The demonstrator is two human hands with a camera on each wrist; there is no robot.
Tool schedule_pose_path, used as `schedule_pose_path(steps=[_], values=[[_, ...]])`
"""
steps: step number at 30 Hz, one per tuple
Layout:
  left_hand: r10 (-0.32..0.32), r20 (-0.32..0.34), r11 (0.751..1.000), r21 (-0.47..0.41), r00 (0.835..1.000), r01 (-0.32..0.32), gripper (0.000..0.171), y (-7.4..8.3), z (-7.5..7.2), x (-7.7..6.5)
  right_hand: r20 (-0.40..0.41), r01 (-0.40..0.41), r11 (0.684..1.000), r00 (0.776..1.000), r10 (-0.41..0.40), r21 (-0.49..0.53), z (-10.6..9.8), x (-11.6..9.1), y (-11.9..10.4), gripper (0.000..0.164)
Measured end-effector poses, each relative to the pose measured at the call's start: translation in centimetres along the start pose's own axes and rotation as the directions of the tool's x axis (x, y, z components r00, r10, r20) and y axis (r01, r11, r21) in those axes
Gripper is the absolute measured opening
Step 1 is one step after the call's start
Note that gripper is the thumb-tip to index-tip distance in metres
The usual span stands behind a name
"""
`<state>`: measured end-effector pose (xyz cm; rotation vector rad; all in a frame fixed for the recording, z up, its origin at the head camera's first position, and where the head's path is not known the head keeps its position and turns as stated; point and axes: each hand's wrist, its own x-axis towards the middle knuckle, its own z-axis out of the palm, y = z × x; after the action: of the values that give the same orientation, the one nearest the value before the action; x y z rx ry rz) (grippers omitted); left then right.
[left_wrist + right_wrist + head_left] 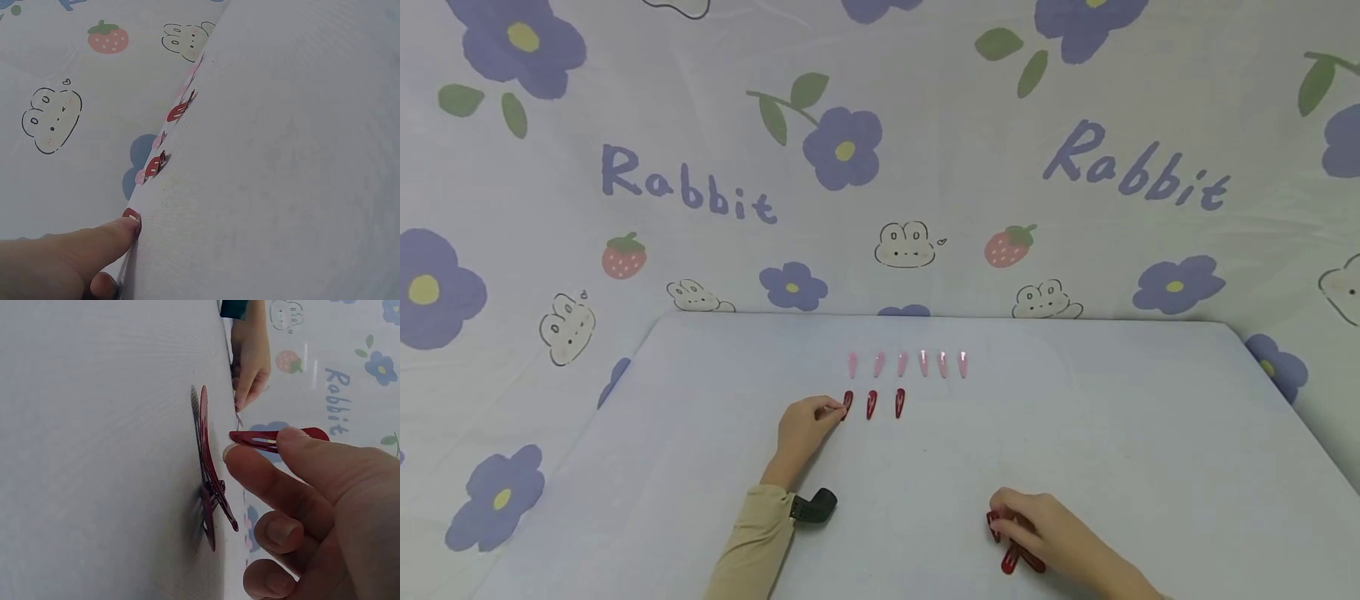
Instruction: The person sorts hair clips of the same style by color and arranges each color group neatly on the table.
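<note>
My left hand (805,429) has its fingertips on a dark red snap hair clip (848,398), the leftmost of a short red row; in the left wrist view a finger and thumb pinch that clip (132,214). To its right lie two more red clips, a middle one (871,405) and a right one (900,403). At the front right, my right hand (1045,529) pinches another red clip (993,527) between thumb and forefinger, raised off the table in the right wrist view. Below it, loose red clips (209,450) lie crossed over each other.
Behind the red clips runs a row of several pink hair clips (902,364). The white table (700,358) meets a cloth backdrop (925,183) printed with flowers, rabbits and strawberries. A black device (815,507) is strapped to the left wrist.
</note>
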<state>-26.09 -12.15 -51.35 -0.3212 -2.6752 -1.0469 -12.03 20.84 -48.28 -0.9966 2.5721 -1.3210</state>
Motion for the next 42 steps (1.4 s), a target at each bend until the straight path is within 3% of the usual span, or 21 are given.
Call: schedule_pose_path(steps=[9, 13, 20, 28, 35, 42], values=[[-0.003, 0.015, 1.000, -0.004, 1.000, 0.003, 0.010, 0.0, -0.1, 0.1, -0.019, 0.039, 0.999, 0.999, -0.039, 0.032, 0.1, 0.0, 0.1, 0.012], [-0.004, 0.014, 1.000, -0.004, 1.000, 0.004, 0.010, 0.1, -0.3, 0.0, -0.036, 0.008, 0.997, 0.999, -0.005, 0.072, 0.4, 0.3, 0.4, 0.013], [-0.012, 0.026, 1.000, 0.000, 1.000, 0.012, 0.010, 0.2, -0.4, -0.1, -0.047, -0.128, 0.972, 0.989, 0.140, 0.195, 0.3, 0.8, 1.4, 0.007], [-0.010, 0.029, 1.000, -0.002, 1.000, 0.010, 0.010, 0.5, -0.2, 0.0, 0.039, -0.138, 0.941, 0.990, 0.133, 0.308, -1.1, 2.4, 2.0, 0.015], [-0.011, 0.022, 1.000, -0.006, 1.000, 0.011, 0.010, 0.3, 0.0, -0.2, 0.019, -0.200, 0.954, 0.979, 0.201, 0.223, -1.5, 4.7, 2.1, 0.009], [0.013, 0.010, 1.000, 0.003, 1.000, -0.013, 0.009, 0.2, 0.0, -0.1, -0.043, -0.279, 0.940, 0.955, 0.292, 0.195, -2.2, 7.7, 2.8, 0.014]])
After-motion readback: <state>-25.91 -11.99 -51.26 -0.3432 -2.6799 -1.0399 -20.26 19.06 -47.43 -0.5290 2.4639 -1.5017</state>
